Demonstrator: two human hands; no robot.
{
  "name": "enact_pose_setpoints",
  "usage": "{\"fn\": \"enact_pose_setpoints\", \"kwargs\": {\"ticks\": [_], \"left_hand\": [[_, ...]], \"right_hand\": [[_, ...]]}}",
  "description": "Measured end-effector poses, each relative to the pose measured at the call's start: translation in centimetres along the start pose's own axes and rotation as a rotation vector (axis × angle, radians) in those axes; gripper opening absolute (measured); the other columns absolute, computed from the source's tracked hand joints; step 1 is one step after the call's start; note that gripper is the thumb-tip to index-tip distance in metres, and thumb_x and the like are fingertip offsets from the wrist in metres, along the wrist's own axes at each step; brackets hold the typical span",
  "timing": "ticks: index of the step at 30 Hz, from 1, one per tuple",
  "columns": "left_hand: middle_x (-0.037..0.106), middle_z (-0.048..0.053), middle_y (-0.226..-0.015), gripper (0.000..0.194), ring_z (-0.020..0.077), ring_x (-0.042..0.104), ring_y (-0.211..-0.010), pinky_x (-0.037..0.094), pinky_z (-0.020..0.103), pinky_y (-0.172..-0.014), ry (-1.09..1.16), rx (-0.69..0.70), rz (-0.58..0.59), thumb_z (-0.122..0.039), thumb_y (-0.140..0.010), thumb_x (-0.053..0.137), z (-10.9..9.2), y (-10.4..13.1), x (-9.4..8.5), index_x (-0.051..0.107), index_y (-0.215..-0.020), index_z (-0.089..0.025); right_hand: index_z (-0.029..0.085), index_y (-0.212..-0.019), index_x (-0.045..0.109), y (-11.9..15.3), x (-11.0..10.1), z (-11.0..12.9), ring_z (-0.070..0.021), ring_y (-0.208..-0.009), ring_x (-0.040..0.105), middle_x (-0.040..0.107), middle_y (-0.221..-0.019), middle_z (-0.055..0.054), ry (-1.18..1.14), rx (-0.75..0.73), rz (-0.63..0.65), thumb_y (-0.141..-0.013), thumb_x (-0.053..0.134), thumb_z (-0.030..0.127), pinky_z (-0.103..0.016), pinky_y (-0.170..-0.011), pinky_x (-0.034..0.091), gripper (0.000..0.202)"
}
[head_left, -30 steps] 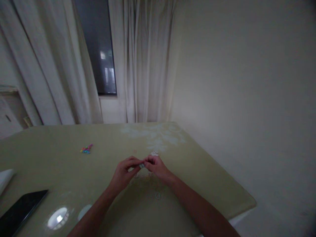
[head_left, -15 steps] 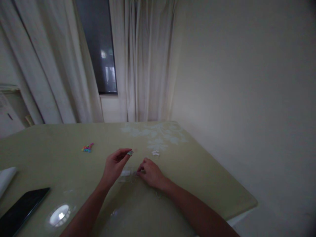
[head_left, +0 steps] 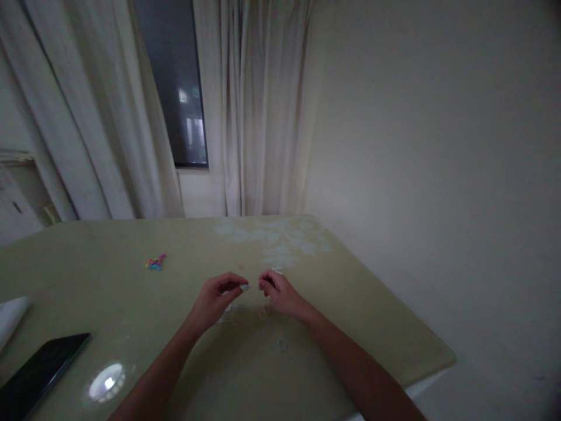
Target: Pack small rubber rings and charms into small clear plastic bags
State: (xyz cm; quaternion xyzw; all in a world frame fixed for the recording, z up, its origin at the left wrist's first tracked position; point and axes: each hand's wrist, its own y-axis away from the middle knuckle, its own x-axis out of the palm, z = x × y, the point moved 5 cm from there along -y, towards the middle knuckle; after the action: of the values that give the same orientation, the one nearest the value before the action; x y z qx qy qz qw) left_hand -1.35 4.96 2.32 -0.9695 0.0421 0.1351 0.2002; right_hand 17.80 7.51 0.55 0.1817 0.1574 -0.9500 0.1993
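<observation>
My left hand [head_left: 219,298] pinches a small pale, light-bluish piece [head_left: 244,287] between thumb and fingertips, just above the table. Close by on the right, my right hand [head_left: 280,292] has its fingertips pressed together, with a tiny light-coloured bit at their tips that is too small to name. A narrow gap separates the two hands. Below them lie a clear, flat item [head_left: 225,316], partly behind my left hand, and some thin loops [head_left: 263,311]. Another thin pale ring [head_left: 281,345] rests nearer to me. Small white pieces [head_left: 277,270] show just beyond my right hand.
A little pile of bright coloured pieces [head_left: 155,262] sits to the left on the greenish table [head_left: 350,316]. A black flat device [head_left: 44,371] and a white object [head_left: 13,316] lie at the left edge. Curtains [head_left: 263,117] and a wall stand behind.
My right hand has risen from the loops on the table and moved slightly right and away. My left hand has shifted right and a little lower with the pale piece, bringing it towards the right fingertips.
</observation>
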Motion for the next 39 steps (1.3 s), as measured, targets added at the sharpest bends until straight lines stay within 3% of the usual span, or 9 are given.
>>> {"fn": "enact_pose_setpoints", "kwargs": {"ticks": [6, 15, 25, 29, 32, 34, 36, 39], "left_hand": [[0.082, 0.005, -0.088, 0.016, 0.0192, 0.076, -0.08, 0.06, 0.028, -0.077, 0.056, 0.039, 0.072, -0.03, -0.081, 0.076, -1.2, 0.7, 1.5, 0.08, -0.093, -0.021], [0.078, 0.005, -0.087, 0.018, 0.0174, 0.072, -0.078, 0.057, 0.026, -0.072, -0.098, 0.209, 0.026, -0.025, -0.086, 0.072, -1.5, 0.8, 1.1, 0.083, -0.1, -0.025], [0.079, 0.006, -0.085, 0.018, 0.0195, 0.075, -0.076, 0.061, 0.03, -0.074, -0.036, 0.067, -0.004, -0.034, -0.083, 0.073, -1.5, 0.9, 1.6, 0.075, -0.093, -0.019], [0.08, 0.005, -0.079, 0.02, 0.0204, 0.075, -0.072, 0.06, 0.03, -0.071, -0.062, 0.0, -0.049, -0.04, -0.079, 0.074, -0.8, 0.1, -0.7, 0.075, -0.084, -0.02], [0.082, 0.005, -0.078, 0.022, 0.0231, 0.076, -0.072, 0.059, 0.03, -0.069, -0.212, -0.061, -0.066, -0.043, -0.078, 0.073, 0.4, -0.7, -3.7, 0.077, -0.082, -0.022], [0.082, 0.005, -0.077, 0.015, 0.0236, 0.076, -0.07, 0.056, 0.03, -0.068, -0.411, -0.074, -0.022, -0.035, -0.079, 0.069, 1.0, -1.1, -5.2, 0.079, -0.079, -0.023], [0.083, 0.005, -0.082, 0.016, 0.0238, 0.076, -0.075, 0.054, 0.03, -0.072, -0.626, -0.072, 0.055, -0.026, -0.081, 0.065, 1.3, -1.4, -5.7, 0.081, -0.082, -0.025], [0.083, 0.007, -0.088, 0.023, 0.0244, 0.075, -0.084, 0.048, 0.029, -0.074, -0.927, -0.101, 0.199, -0.013, -0.082, 0.061, 1.6, -1.8, -5.1, 0.081, -0.084, -0.025]], "right_hand": [[0.019, -0.092, 0.062, 0.5, 0.7, 0.9, -0.0132, -0.066, 0.047, 0.052, -0.073, 0.003, -0.181, -0.018, 0.067, -0.097, 0.06, 0.039, -0.026, -0.062, 0.037, 0.021], [0.015, -0.083, 0.075, 0.3, 0.4, 0.6, -0.0115, -0.06, 0.05, 0.064, -0.069, 0.001, -0.33, 0.056, -0.071, -0.079, 0.077, 0.036, -0.025, -0.059, 0.039, 0.021], [0.017, -0.086, 0.068, 0.4, 1.2, 0.5, -0.0121, -0.064, 0.05, 0.059, -0.072, 0.002, -0.298, 0.024, -0.03, -0.086, 0.072, 0.047, -0.026, -0.062, 0.041, 0.03], [0.018, -0.087, 0.06, 0.3, 0.8, 0.5, -0.0123, -0.066, 0.049, 0.055, -0.074, 0.002, -0.28, -0.029, -0.036, -0.091, 0.064, 0.051, -0.026, -0.063, 0.039, 0.033], [0.018, -0.085, 0.058, 0.2, 0.3, 0.1, -0.0126, -0.066, 0.049, 0.054, -0.074, 0.002, -0.273, -0.041, -0.051, -0.09, 0.065, 0.052, -0.027, -0.064, 0.039, 0.035], [0.018, -0.084, 0.059, 0.1, 0.1, -0.2, -0.0125, -0.066, 0.048, 0.053, -0.074, 0.002, -0.263, -0.033, -0.053, -0.089, 0.066, 0.051, -0.027, -0.064, 0.039, 0.035], [0.018, -0.084, 0.059, 0.0, 0.0, -0.6, -0.0122, -0.066, 0.048, 0.053, -0.073, 0.002, -0.255, -0.02, -0.054, -0.089, 0.066, 0.051, -0.026, -0.063, 0.038, 0.035], [0.018, -0.084, 0.059, 0.1, 0.1, -0.9, -0.0122, -0.066, 0.048, 0.053, -0.073, 0.002, -0.238, -0.007, -0.063, -0.089, 0.066, 0.051, -0.026, -0.063, 0.038, 0.035]]}}
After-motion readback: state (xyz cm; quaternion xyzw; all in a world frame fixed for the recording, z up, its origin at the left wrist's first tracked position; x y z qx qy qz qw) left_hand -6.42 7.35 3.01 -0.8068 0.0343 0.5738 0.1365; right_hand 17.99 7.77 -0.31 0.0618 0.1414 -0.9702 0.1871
